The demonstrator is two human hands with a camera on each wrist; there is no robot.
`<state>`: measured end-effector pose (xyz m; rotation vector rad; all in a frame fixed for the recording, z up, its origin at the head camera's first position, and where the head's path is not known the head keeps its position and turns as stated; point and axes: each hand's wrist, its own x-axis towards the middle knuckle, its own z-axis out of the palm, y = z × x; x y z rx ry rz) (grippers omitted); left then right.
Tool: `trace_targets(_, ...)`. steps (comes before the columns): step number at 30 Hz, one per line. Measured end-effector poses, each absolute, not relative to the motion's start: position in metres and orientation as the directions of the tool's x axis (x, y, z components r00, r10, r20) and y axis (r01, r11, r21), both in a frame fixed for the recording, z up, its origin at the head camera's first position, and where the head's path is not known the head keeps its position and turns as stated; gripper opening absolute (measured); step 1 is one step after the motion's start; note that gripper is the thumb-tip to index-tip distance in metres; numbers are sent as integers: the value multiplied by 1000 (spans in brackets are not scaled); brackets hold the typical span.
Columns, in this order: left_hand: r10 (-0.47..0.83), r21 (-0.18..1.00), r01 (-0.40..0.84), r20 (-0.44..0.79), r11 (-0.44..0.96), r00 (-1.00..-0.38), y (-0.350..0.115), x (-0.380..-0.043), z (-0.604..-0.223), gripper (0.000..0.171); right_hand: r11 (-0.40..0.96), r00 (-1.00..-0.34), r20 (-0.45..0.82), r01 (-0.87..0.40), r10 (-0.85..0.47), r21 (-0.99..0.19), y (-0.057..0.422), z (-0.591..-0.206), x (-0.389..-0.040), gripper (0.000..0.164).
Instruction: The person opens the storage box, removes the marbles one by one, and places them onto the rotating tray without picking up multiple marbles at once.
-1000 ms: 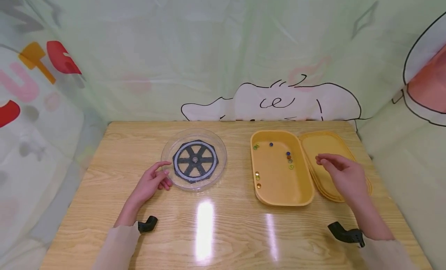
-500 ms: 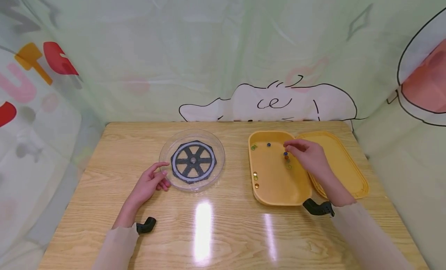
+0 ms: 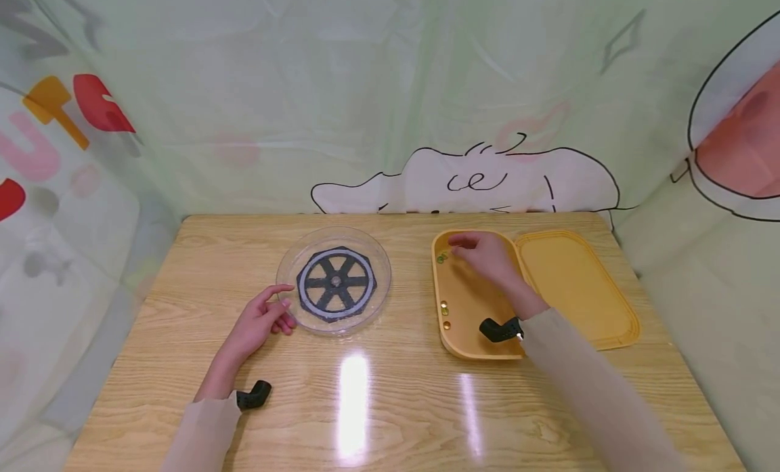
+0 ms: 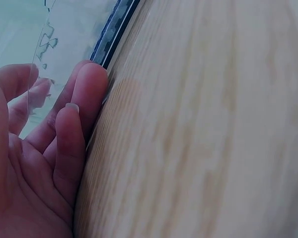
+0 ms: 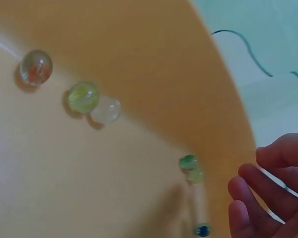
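Over the far end of a yellow plastic tray (image 3: 469, 296), my right hand (image 3: 484, 256) hovers with loosely bent fingers. Nothing shows between them. Glass marbles lie in the tray: in the right wrist view, a blue marble (image 5: 202, 229) is nearest those fingers, with a green marble (image 5: 188, 162) beside it. Further along are a yellow-green marble (image 5: 83, 97) and a clear marble with orange inside (image 5: 36, 68). My left hand (image 3: 258, 323) rests relaxed against the near-left edge of a clear round dish (image 3: 384, 275). A black six-spoked wheel shape (image 3: 315, 282) with a grey ring shows within the dish.
A flat yellow lid (image 3: 575, 289) lies right of the tray. The wooden table (image 3: 402, 418) carries everything, with bright reflections near its front. A printed pale curtain (image 3: 341, 106) hangs behind and at both sides. Each wrist wears a black camera mount (image 3: 501, 330).
My right hand has swept left from above the lid, across the tray's right side, to its far end. The left hand stays by the dish. The view shifts slightly.
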<state>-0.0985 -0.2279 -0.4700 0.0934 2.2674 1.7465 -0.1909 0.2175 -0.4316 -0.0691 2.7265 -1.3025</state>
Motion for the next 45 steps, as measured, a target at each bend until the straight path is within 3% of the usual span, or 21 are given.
trace_targets(12,215,954,-121,-184,274,-959,-229,-98,-469,36,662,-985,-82,-40,-153,-749,213,-460,-207,27)
trace_targets(32,226,959,-106,-168,264,-960,-229,-98,-469,36,748,-980,-104,-60,-170,-661,208,-470,-209,21)
trace_targets(45,230,962,-98,-159,256,-960,-228,-98,-469,36,769,-981,-56,-110,-186,-629,205,-470,-208,19)
